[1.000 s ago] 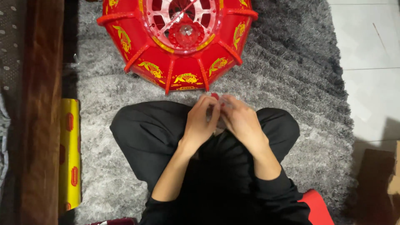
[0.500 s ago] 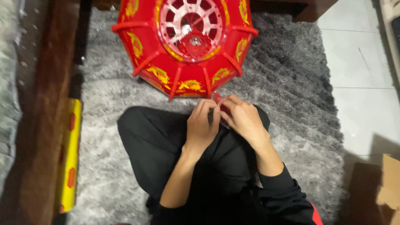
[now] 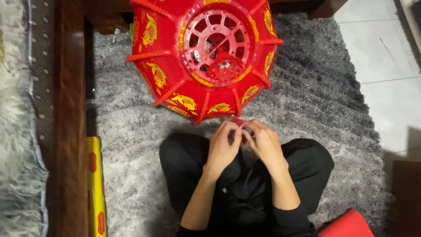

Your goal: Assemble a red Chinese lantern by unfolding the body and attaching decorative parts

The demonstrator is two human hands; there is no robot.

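Both hands close together, left hand [image 3: 222,147] and right hand [image 3: 263,142], fingertips pinching a small red piece [image 3: 239,121] between them. Just past the fingers, the big red lantern [image 3: 206,55] on the grey rug [image 3: 131,131]. Could slip out and get lost in the fluffy rug if pinched too loosely.

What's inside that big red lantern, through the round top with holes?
Through the round red openwork cap of the big red lantern with gold patterns, only dark space, thin spokes and a shiny bit show. The red panels hide everything else inside.
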